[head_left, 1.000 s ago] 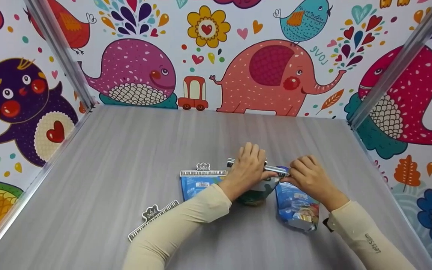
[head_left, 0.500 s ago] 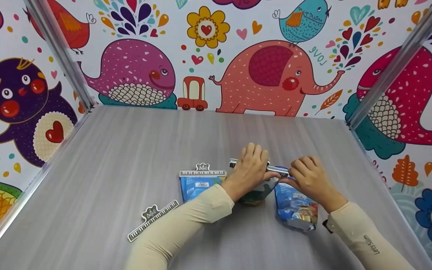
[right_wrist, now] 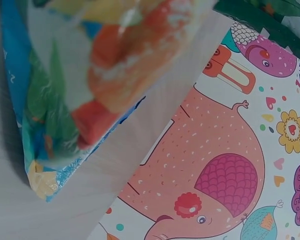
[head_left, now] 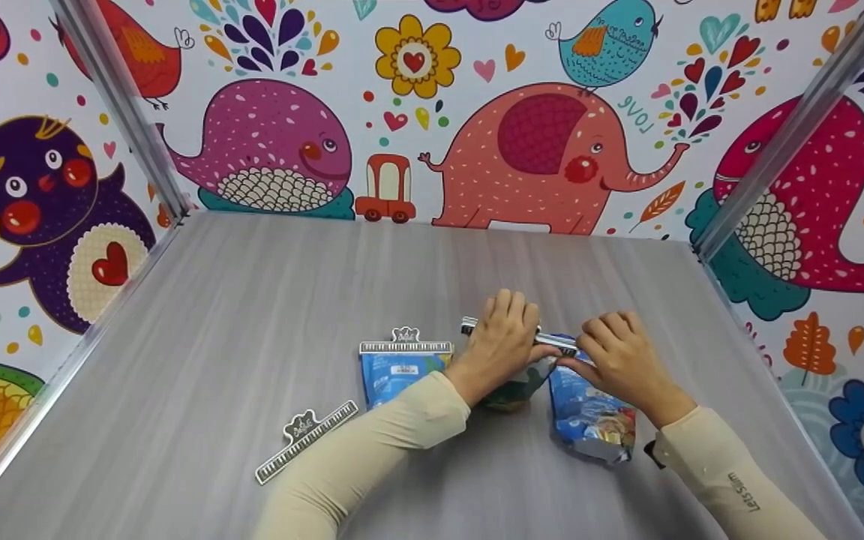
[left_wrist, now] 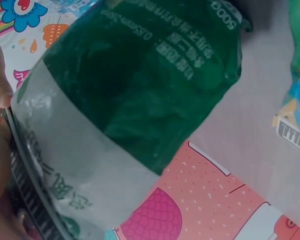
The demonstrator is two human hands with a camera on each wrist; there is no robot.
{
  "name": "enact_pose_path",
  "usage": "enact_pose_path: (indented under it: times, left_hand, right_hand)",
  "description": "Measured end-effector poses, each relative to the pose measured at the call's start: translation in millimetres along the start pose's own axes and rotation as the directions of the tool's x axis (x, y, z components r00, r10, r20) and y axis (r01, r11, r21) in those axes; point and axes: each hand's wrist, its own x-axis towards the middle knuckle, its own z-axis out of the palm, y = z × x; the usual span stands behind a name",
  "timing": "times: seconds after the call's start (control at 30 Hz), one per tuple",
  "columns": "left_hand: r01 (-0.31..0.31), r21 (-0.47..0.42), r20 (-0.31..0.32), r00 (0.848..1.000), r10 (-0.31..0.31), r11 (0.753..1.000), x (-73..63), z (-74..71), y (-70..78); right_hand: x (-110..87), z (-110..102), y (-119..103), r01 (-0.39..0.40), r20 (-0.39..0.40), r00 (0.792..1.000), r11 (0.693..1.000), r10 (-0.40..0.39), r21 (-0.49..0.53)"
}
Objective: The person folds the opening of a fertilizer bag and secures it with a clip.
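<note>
Metal posts (head_left: pixel 125 105) and cartoon walls (head_left: pixel 418 139) (bright ones) suggest a booth.

2 close-fitting cream sleeves (head_left: pixel 372 442), the right sleeve (head_left: pixel 711 450) with dark lengthwise "LetsSlim" lettering (head_left: pixel 744 491)

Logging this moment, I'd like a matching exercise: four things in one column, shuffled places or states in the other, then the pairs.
Things
1. loose clip
2. green-and-white bag
3. left blue bag
4. right blue bag

Places or states
A. has a piano-key clip along its top edge, no hand on it
B. lies fastened to no bag
C. nearest the right sleeve
D. between the blue bags, next to the left hand

Pairs: 1-B, 2-D, 3-A, 4-C
</note>
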Motion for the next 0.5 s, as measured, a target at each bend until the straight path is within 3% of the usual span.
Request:
enact_pose_path:
  times: [0.5]
  left_hand:
    - [0.021, 0.017, -0.019, 1.000, -0.020, 1.000, -5.8, 2.9, 2.6]
  right_hand:
    - [4.2, 3.3, 0.2, 0.000, -0.023, 1.000, 1.000, 0.000, 0.031]
